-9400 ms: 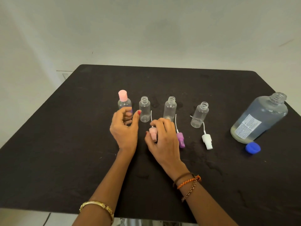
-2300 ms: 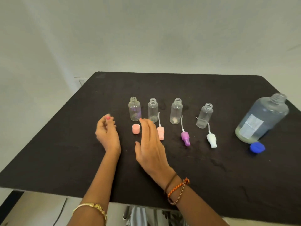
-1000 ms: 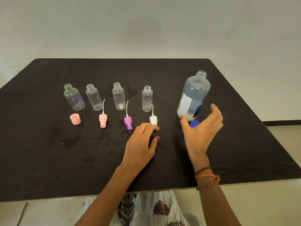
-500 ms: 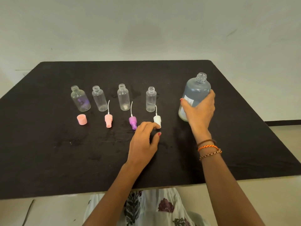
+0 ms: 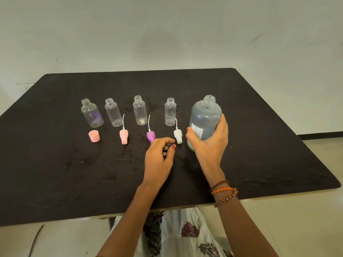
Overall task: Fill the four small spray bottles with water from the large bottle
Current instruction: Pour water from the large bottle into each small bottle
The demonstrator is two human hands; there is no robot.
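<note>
**Black desk with bottles and caps**

The black desk (image 5: 55, 173) carries four small clear spray bottles, uncapped and upright in a row: first (image 5: 92, 114), second (image 5: 113, 113), third (image 5: 140, 111), fourth (image 5: 170, 113). In front of them lie a pink cap (image 5: 94, 136), a pink spray head (image 5: 123, 136), a purple spray head (image 5: 150, 136) and a white spray head (image 5: 178, 135). The large bottle (image 5: 204, 119) stands at the row's right end, whether lifted or resting is unclear.

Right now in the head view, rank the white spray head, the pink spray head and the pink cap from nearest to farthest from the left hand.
Measured from the left hand:
1. White spray head, just past the fingertips, toward the large bottle.
2. Pink spray head, further left, in front of the second small bottle.
3. Pink cap, leftmost, in front of the first small bottle.
</note>
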